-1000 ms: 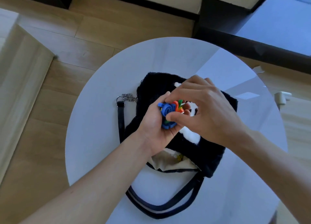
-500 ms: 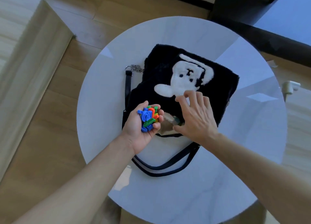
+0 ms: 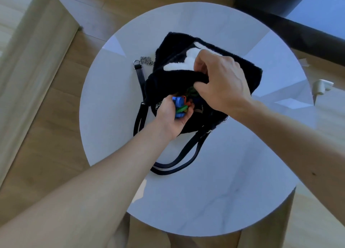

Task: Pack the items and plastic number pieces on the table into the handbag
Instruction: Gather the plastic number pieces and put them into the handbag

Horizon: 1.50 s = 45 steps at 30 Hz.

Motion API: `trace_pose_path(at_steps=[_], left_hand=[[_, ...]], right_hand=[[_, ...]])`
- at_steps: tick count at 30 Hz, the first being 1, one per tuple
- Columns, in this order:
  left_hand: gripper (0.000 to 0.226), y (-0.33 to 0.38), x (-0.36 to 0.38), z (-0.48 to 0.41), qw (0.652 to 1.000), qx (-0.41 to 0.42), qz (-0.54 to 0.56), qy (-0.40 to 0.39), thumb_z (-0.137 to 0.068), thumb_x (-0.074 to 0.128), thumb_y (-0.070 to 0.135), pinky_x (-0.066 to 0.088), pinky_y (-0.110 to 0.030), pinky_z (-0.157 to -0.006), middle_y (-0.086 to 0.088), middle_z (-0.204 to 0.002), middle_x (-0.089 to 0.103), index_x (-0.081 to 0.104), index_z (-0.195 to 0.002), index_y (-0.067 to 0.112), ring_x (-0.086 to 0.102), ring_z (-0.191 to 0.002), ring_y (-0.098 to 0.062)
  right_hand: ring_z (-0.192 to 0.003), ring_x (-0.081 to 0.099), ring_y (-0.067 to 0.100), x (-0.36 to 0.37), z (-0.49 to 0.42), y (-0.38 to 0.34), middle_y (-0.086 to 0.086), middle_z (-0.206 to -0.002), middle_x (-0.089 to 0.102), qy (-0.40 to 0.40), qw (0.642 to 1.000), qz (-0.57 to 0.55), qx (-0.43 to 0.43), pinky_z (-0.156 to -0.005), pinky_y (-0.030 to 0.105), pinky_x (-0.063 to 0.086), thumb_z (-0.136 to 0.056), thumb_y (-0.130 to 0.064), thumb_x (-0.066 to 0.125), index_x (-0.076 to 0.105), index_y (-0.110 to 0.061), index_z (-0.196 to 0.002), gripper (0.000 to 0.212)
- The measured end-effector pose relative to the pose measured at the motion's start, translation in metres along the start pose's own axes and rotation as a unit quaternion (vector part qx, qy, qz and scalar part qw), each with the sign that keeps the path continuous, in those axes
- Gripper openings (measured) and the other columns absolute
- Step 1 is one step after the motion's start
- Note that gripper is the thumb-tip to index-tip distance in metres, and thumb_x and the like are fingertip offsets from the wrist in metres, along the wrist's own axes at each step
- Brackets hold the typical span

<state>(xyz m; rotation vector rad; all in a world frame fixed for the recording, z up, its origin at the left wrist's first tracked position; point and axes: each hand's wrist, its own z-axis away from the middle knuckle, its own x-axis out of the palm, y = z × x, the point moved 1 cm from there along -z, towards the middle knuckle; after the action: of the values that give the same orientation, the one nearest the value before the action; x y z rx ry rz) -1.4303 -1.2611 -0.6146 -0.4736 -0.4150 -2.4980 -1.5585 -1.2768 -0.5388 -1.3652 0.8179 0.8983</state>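
Observation:
A black furry handbag (image 3: 173, 79) with a white figure on its front lies on the round white table (image 3: 214, 182). My right hand (image 3: 222, 81) pinches the bag's upper edge and holds the mouth lifted. At that mouth my left hand (image 3: 171, 117) is closed around a bunch of blue, green and orange plastic number pieces (image 3: 181, 106). Something green shows inside the bag behind them; the rest of the inside is dark.
The bag's black straps (image 3: 179, 160) loop toward me across the table, and a metal chain (image 3: 146, 60) lies at the bag's left corner. Wooden floor surrounds the table. A dark bench edge (image 3: 298, 33) runs at the far right.
My right hand has gone from resting on the bag's front to gripping and lifting its upper edge. My left hand has carried the number pieces up to the bag's mouth.

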Motion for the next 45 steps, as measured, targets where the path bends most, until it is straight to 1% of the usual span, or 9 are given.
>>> trace_pose_path(at_steps=[3,6,10,14,20,30,36,40,45], left_hand=[[0.033,0.004,0.015,-0.001,0.998,0.053,0.02,0.001,-0.102,0.034,0.014,0.06,-0.035,-0.079,-0.018,-0.111,0.066,0.062,-0.112,0.001,0.064,-0.094,-0.028],[0.045,0.006,0.022,0.004,0.997,0.053,0.01,-0.048,-0.101,0.03,0.014,0.047,-0.045,-0.106,-0.022,-0.136,0.059,0.055,-0.136,0.0,0.059,-0.117,-0.035],[0.044,0.003,0.028,0.012,0.995,0.07,-0.008,-0.077,-0.101,0.031,0.015,0.047,-0.043,-0.106,-0.021,-0.128,0.063,0.059,-0.132,-0.001,0.061,-0.111,-0.033],[0.051,-0.005,0.031,0.022,0.99,0.068,-0.028,-0.118,-0.103,0.031,0.015,0.049,-0.035,-0.093,-0.013,-0.077,0.071,0.073,-0.076,0.002,0.069,-0.072,-0.021],[0.028,-0.015,0.026,0.025,0.994,0.068,-0.001,-0.087,-0.098,0.034,0.007,0.042,-0.04,-0.11,-0.015,-0.092,0.063,0.061,-0.093,0.002,0.058,-0.099,-0.029],[0.049,-0.024,-0.006,0.038,0.979,0.057,-0.196,-0.002,-0.088,0.027,-0.014,0.055,-0.039,-0.095,-0.028,-0.128,0.062,0.055,-0.127,-0.011,0.063,-0.114,-0.035],[0.025,0.003,-0.066,0.052,0.859,0.09,-0.502,0.055,-0.098,0.041,0.002,0.058,-0.036,-0.076,-0.016,-0.094,0.069,0.065,-0.096,0.005,0.068,-0.084,-0.026],[0.014,0.041,-0.093,0.042,0.761,0.208,-0.605,0.104,-0.093,0.052,0.013,0.051,-0.03,-0.063,-0.003,-0.08,0.066,0.064,-0.088,0.014,0.062,-0.072,-0.017],[0.026,0.082,-0.112,0.016,0.617,0.354,-0.696,0.099,-0.083,0.061,0.012,0.045,-0.03,-0.07,-0.001,-0.101,0.051,0.049,-0.106,0.016,0.051,-0.078,-0.018]], right_hand=[[-0.075,0.051,0.02,-0.002,0.002,0.003,-0.009,-0.074,0.054,-0.008,1.0,-0.013,0.022,-0.065,0.033,0.044,-0.072,-0.014,0.061,0.057,-0.02,-0.095,0.024],[-0.075,0.054,0.021,-0.003,0.006,0.008,-0.007,-0.075,0.058,-0.007,0.999,-0.027,0.038,-0.064,0.034,0.047,-0.071,-0.013,0.061,0.058,-0.02,-0.091,0.021],[-0.076,0.055,0.021,-0.005,0.009,0.015,-0.007,-0.074,0.057,-0.01,0.998,-0.041,0.052,-0.061,0.03,0.039,-0.072,-0.013,0.061,0.059,-0.019,-0.09,0.02],[-0.079,0.055,0.022,-0.008,0.015,0.021,-0.005,-0.078,0.06,-0.017,0.997,-0.052,0.057,-0.064,0.029,0.035,-0.073,-0.012,0.063,0.06,-0.019,-0.091,0.019],[-0.08,0.059,0.023,-0.007,0.024,0.026,-0.002,-0.081,0.065,-0.037,0.995,-0.069,0.056,-0.069,0.029,0.038,-0.075,-0.011,0.062,0.061,-0.017,-0.091,0.017],[-0.086,0.057,0.024,0.013,0.048,0.033,-0.003,-0.094,0.061,-0.033,0.995,-0.052,0.074,-0.076,0.037,0.048,-0.076,-0.009,0.062,0.061,-0.017,-0.097,0.022],[-0.089,0.057,0.021,0.04,0.063,0.012,-0.003,-0.098,0.059,-0.04,0.99,-0.062,0.118,-0.077,0.038,0.049,-0.078,-0.007,0.059,0.058,-0.017,-0.099,0.023],[-0.074,0.056,0.015,0.064,0.087,-0.026,-0.009,-0.082,0.058,0.003,0.971,-0.136,0.196,-0.066,0.037,0.052,-0.083,-0.011,0.057,0.055,-0.024,-0.089,0.014],[-0.074,0.069,0.011,0.121,0.098,-0.077,-0.006,-0.082,0.069,-0.132,0.863,-0.318,0.369,-0.063,0.027,0.052,-0.09,-0.022,0.065,0.069,-0.022,-0.095,0.007]])
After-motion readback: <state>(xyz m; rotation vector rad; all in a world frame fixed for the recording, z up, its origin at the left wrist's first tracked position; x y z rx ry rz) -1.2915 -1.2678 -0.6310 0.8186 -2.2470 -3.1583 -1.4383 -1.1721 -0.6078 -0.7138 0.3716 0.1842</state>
